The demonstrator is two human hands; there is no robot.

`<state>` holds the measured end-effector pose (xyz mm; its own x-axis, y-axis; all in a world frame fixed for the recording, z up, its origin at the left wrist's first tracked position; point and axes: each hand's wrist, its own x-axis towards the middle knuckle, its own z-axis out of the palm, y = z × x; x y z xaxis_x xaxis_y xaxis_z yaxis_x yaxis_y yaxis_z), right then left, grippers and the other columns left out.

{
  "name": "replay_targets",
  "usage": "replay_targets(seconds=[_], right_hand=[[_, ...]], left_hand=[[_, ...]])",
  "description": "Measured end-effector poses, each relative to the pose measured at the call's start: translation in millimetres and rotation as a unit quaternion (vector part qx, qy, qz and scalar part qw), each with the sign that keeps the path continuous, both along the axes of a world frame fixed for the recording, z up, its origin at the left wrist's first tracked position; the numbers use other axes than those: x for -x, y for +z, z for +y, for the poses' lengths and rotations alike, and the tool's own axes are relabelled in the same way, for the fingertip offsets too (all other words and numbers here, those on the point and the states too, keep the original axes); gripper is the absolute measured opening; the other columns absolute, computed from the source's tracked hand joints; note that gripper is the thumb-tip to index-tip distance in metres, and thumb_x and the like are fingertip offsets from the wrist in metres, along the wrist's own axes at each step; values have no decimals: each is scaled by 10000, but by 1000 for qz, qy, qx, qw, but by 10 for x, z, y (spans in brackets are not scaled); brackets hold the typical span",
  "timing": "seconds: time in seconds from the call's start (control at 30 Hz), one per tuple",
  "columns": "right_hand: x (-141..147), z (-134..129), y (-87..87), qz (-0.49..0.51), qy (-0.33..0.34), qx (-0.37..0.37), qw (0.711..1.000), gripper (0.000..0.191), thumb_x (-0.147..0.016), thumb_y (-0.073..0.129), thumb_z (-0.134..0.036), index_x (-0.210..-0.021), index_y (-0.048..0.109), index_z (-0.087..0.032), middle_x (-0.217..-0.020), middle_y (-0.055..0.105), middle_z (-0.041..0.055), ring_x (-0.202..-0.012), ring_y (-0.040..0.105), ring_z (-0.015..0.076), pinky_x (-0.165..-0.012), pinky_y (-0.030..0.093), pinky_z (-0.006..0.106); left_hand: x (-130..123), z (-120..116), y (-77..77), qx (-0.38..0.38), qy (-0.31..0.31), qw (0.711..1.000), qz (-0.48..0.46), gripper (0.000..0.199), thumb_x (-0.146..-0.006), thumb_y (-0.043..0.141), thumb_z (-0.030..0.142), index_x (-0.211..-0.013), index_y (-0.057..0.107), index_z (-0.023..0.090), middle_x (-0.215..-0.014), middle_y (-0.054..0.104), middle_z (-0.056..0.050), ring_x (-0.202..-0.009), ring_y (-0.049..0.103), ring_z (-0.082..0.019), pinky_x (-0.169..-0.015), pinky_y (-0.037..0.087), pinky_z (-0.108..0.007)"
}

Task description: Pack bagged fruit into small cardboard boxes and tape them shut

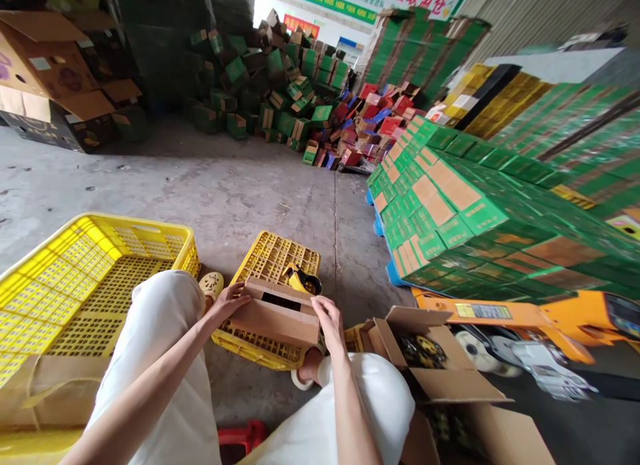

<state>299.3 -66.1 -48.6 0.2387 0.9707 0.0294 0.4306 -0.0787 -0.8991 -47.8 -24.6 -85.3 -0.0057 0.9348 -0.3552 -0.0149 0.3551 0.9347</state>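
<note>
A long brown cardboard box [273, 323] with a dark strip along its top lies on an upturned yellow crate [280, 245] between my knees. My left hand [231, 302] grips the box's left end. At the right upper corner, the fingers of my right hand [330, 320] are bent and pressed together against the edge. What lies between them is too small to make out. Just behind the box, a yellow and black tape dispenser [305, 280] rests on the crate.
To my left stands a large yellow basket [187, 242] with a brown paper bag [53, 392]. An open carton [445, 385] with dark and yellow contents is by my right knee. Beyond it are an orange pallet jack [560, 318] and stacked green boxes [450, 205]. Loose boxes [280, 85] are heaped behind.
</note>
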Motion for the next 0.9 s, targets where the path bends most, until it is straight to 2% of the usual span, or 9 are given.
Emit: replay_targets(seconds=[0.07, 0.17, 0.27, 0.37, 0.47, 0.63, 0.8, 0.9], right_hand=[[12, -2, -52, -21, 14, -7, 1000, 636, -900, 683, -788, -1063, 869, -201, -1337, 770, 183, -1271, 719, 335, -1131, 568, 469], [43, 5, -160, -79, 11, -41, 996, 585, -927, 674, -750, -1088, 862, -220, -1368, 746, 178, -1310, 688, 332, -1170, 545, 498], [61, 15, -272, -138, 0, -74, 988, 489, -965, 670, -674, -1106, 843, -239, -1346, 750, 172, -1346, 655, 338, -1244, 475, 549], [46, 33, -358, -170, -1, -70, 983, 473, -982, 650, -633, -1161, 820, -229, -1363, 739, 186, -1364, 644, 353, -1261, 448, 572], [14, 59, -414, -178, -5, -59, 982, 516, -962, 666, -618, -1262, 779, -213, -1436, 701, 205, -1400, 625, 376, -1262, 443, 594], [-2, 91, -489, -178, -13, -32, 983, 552, -928, 696, -591, -1339, 733, -225, -1481, 678, 200, -1455, 591, 403, -1263, 441, 624], [28, 74, -519, -165, 8, -14, 986, 619, -940, 652, -598, -1423, 688, -212, -1545, 638, 201, -1517, 557, 381, -1285, 446, 571], [8, 43, -455, -133, -11, 33, 991, 737, -870, 704, -626, -1473, 662, -204, -1580, 625, 199, -1537, 541, 393, -1266, 470, 545]], left_hand=[[5, 2, 15, 3, 3, 1000, 8, 758, -495, 997, 492, -1159, 808, 180, -1141, 806, -167, -1224, 714, -440, -1034, 581, -460], [7, -12, 53, -2, -12, 1000, -5, 817, -509, 995, 525, -1214, 807, 157, -1193, 807, -182, -1219, 725, -433, -1043, 580, -462], [6, -28, 79, -10, -17, 1000, -14, 887, -471, 1015, 559, -1226, 811, 141, -1286, 786, -218, -1292, 697, -449, -1101, 554, -481], [4, -35, 83, -9, -14, 1000, -14, 929, -482, 1003, 632, -1244, 808, 138, -1359, 761, -238, -1352, 672, -446, -1150, 524, -486], [-4, -28, 76, -10, -13, 1000, -11, 912, -546, 980, 664, -1268, 794, 138, -1302, 787, -216, -1310, 704, -419, -1127, 540, -475], [-54, 0, 44, -7, 23, 1000, 15, 833, -579, 992, 613, -1243, 797, 149, -1093, 818, -156, -1149, 761, -387, -970, 611, -440], [-118, 30, -16, -13, 48, 998, 26, 785, -582, 986, 583, -1217, 801, 161, -1073, 812, -140, -1138, 759, -372, -993, 596, -441], [-141, 28, -35, -19, 55, 998, 27, 782, -560, 974, 618, -1167, 806, 154, -1105, 812, -157, -1142, 756, -383, -1011, 588, -452]])
